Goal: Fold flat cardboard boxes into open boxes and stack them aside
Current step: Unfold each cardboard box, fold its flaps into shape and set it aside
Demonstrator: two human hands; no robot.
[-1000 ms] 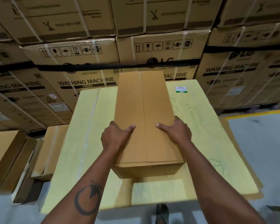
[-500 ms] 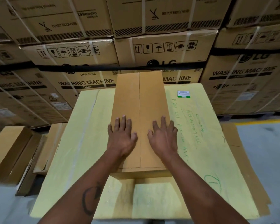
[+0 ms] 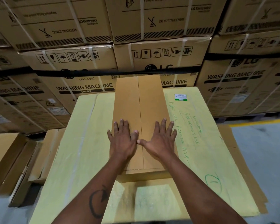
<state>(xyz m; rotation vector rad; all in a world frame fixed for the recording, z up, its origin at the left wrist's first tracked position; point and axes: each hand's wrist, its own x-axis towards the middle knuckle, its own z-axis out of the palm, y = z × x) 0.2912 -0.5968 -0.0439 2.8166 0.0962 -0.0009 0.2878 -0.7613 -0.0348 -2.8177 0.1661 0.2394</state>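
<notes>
1. Compared with a second ago, both hands are moved from the sides of the box onto its top face. The grip at the edges is given up, and the palms are now laid flat.
2. The left hand (image 3: 122,143) is seen open, its fingers straight, pressed on the left flap. The right hand (image 3: 160,141) is also open, its fingers spread, pressed on the right flap. The two thumbs are almost joined over the middle seam.
3. The cardboard box (image 3: 139,110) is found directly under both palms and stretches away from the fingertips, on the yellow-wrapped pallet load (image 3: 200,143).
4. It is judged that the two flaps are being closed down, so that one end of the box is formed. The stacking aside is not yet done.
5. One box is counted under the hands and two hands on it.
6. To the left of the left hand, low at the floor, at least three brown boxes (image 3: 5,159) are counted; the exact number cannot be told.
7. Beyond the fingertips, many strapped washing machine cartons (image 3: 165,59) are stacked.
</notes>
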